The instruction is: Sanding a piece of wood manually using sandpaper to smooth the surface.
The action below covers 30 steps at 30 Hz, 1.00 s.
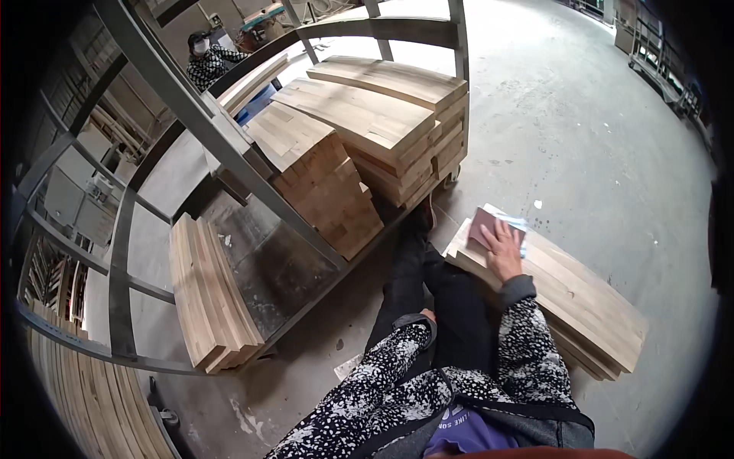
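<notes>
My right hand (502, 251) lies with fingers spread on a reddish-brown flat sheet (480, 226) that looks like sandpaper. White and pale-blue material (514, 219) shows beside and under the sheet. Both rest at the far end of the top wooden board (573, 287) in a short stack on my right. Close to my thigh is my left hand (429, 314), mostly covered by its cuff; its fingers are hidden.
At my left front stands a metal-framed cart (298, 287) carrying stacked wooden blocks (367, 115) and leaning boards (206, 294). More long boards (99, 390) stand at lower left. Beyond the cart is another person (206, 65). A wheeled rack (657, 69) stands far right.
</notes>
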Available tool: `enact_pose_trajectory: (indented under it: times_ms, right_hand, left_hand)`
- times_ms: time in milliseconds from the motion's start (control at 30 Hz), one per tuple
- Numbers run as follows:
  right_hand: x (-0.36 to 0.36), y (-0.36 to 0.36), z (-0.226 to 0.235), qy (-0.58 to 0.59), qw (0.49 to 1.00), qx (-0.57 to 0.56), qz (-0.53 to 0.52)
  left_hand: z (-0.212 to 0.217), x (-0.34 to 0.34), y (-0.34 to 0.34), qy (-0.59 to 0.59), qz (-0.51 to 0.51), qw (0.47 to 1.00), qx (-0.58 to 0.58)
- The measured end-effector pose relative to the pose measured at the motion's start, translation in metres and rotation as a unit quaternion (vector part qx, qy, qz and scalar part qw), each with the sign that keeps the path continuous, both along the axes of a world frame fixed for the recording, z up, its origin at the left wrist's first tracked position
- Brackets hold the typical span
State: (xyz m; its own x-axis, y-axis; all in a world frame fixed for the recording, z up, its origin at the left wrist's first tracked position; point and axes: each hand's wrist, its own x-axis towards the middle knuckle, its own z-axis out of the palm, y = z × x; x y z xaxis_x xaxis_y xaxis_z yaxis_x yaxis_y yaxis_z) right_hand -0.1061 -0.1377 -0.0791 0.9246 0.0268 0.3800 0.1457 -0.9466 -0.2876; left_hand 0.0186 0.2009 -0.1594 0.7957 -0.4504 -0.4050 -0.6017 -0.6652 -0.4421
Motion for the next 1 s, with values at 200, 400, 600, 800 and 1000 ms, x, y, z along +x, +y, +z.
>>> enact_pose_trajectory:
  times_ms: [200, 400, 600, 800, 1000]
  right_hand:
    - [-0.144, -0.201, -0.011, 0.082, 0.951, -0.047, -0.294]
    - [-0.304, -0.335, -0.056, 0.157, 0.751, -0.11, -0.632]
    - [-0.134, -0.123, -0.018, 0.057, 0.944, -0.044, -0.323]
    - [0.011, 0.048, -0.003, -0.033, 0.999, -0.001, -0.036]
    - [-0.02, 0.008, 0.002, 0.013, 1.0, 0.006, 0.003]
  left_hand:
    - [-0.013, 0.006, 0.018, 0.008, 0.008, 1.0, -0.003]
    - [-0.018, 0.01, 0.004, 0.012, 0.006, 0.998, -0.055]
    - [-0.007, 0.008, 0.022, -0.004, 0.03, 0.997, -0.072]
    - [0.021, 0.01, 0.004, -0.018, 0.023, 0.996, -0.087]
    - [0.026, 0.016, 0.021, -0.028, 0.045, 0.994, -0.099]
